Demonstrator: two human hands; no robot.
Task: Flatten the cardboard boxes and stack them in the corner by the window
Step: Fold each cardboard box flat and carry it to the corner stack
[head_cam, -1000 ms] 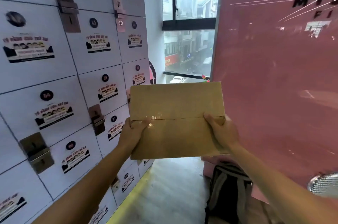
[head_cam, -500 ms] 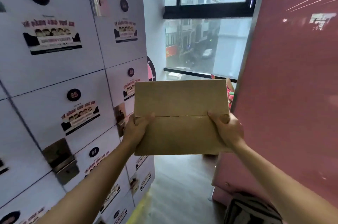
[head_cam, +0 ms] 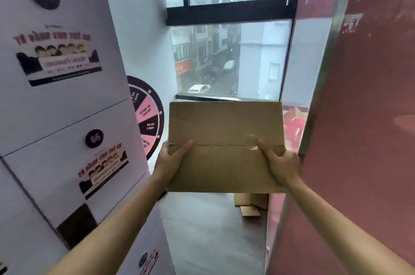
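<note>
Head view: you hold the flattened cardboard box [head_cam: 225, 146] in front of the window [head_cam: 229, 54], left hand [head_cam: 171, 158] and right hand [head_cam: 279, 162] each pinching one side edge. Some cardboard [head_cam: 250, 204] already lies below; this box is not stacked yet.

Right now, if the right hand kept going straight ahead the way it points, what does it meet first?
Probably the window wall ahead. The right hand, gripping the cardboard box, points forward toward the glass; nothing shows in between. The red panel runs close alongside on its right, so depth there is uncertain.
</note>
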